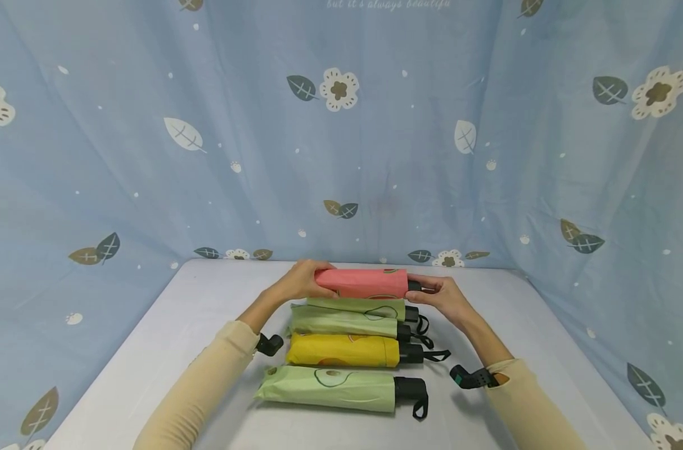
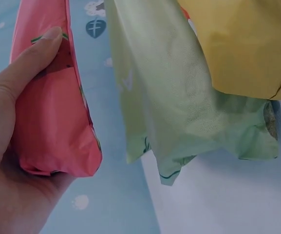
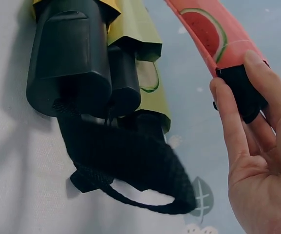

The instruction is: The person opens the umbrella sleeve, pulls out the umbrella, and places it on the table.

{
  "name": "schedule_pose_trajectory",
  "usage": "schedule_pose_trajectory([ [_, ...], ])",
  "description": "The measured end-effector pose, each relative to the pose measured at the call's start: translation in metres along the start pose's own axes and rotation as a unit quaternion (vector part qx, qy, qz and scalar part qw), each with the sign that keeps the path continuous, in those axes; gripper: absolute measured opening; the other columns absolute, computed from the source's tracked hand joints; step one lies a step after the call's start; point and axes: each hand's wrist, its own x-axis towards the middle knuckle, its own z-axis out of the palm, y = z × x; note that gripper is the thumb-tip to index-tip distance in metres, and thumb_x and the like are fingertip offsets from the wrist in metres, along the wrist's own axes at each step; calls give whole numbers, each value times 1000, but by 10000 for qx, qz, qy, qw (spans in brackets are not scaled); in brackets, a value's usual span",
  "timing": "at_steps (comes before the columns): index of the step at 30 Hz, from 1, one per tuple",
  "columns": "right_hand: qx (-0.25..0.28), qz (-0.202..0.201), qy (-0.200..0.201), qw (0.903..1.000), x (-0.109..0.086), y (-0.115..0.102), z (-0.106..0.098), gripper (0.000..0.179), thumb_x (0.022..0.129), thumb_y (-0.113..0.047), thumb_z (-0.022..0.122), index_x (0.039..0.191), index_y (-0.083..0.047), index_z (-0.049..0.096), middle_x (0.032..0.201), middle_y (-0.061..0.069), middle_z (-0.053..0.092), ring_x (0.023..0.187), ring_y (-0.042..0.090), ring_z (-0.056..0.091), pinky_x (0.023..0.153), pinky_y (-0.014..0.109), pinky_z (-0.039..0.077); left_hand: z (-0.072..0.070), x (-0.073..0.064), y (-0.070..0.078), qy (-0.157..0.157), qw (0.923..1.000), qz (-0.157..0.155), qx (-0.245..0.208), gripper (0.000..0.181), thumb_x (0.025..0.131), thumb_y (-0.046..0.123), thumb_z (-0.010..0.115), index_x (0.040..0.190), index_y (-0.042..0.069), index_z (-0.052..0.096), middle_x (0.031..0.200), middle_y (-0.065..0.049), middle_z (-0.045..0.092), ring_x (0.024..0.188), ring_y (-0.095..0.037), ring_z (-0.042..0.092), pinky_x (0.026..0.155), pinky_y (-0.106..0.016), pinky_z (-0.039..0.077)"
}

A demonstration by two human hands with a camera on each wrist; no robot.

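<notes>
Sleeves (image 1: 192, 387): yours, cream, sat nearest the camera, cut off by the bottom edge.
Front green umbrella (image 1: 352, 392): lay folded on the desk (image 1: 521, 325) between those sleeves, avocado print (image 1: 331, 377) up, handle (image 1: 410, 390) pointing right, apart from the others.
Yellow umbrella (image 1: 341, 351): lay next, beyond a gap, black strap (image 1: 428, 355) stretched out to the right.
Middle green umbrella (image 1: 341, 322): lay just beside the yellow one, pointing right as well.
Rear green umbrella (image 1: 383, 307): lay just past that, same direction.
Pink umbrella (image 1: 369, 284): was at the far end of the row, watermelon print (image 3: 206, 34) showing; you held it by both ends. Couldn't tell whether it touched the desk.
Left grip (image 1: 304, 281): was clamped on the pink umbrella's cloth end, your thumb across it, other fingers mostly hidden.
Right grip (image 1: 442, 297): you pinched its black handle end (image 3: 240, 90) between thumb and fingers.
Wrist cameras (image 1: 270, 345): black, one was strapped on each of your wrists.
Curtain (image 1: 403, 156): hung pale blue behind the desk, leaves and flowers printed on it.
</notes>
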Motion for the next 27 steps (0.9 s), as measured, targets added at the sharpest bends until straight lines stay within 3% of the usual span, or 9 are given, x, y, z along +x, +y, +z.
schedule_pose_trajectory([
  [5, 87, 60, -28, 9999, -1, -4, -1, 56, 87, -29, 76, 139, -21, 57, 135, 11, 62, 108, 17, 70, 91, 33, 56, -2, -2, -2, -95, 9999, 66, 6, 54, 74, 37, 86, 120, 15, 69, 108, -2, 72, 85, -11, 63, 72, -28, 52],
  [15, 72, 156, -14, 9999, -5, -4, -5, 58, 86, -30, 77, 139, -20, 57, 133, 12, 63, 106, 16, 70, 90, 33, 56, -2, -7, -4, -238, 9996, 16, -154, 54, 75, 36, 86, 122, 16, 67, 112, -2, 70, 89, -13, 62, 75, -28, 52],
  [20, 54, 192, 111, 9997, -5, 0, -11, 59, 87, -31, 75, 141, -19, 56, 136, 15, 61, 106, 15, 70, 91, 32, 55, -4, -9, -13, -135, 9995, -35, -267, 55, 74, 35, 86, 122, 16, 67, 112, -3, 69, 89, -14, 62, 75, -30, 52],
  [27, 55, 354, 114, 9993, -5, -2, -15, 61, 85, -35, 76, 140, -19, 56, 135, 14, 62, 106, 14, 69, 99, 46, 50, -6, -5, -16, -11, 9993, 106, -356, 57, 74, 35, 87, 123, 13, 67, 112, -5, 71, 91, -14, 65, 78, -30, 53],
])
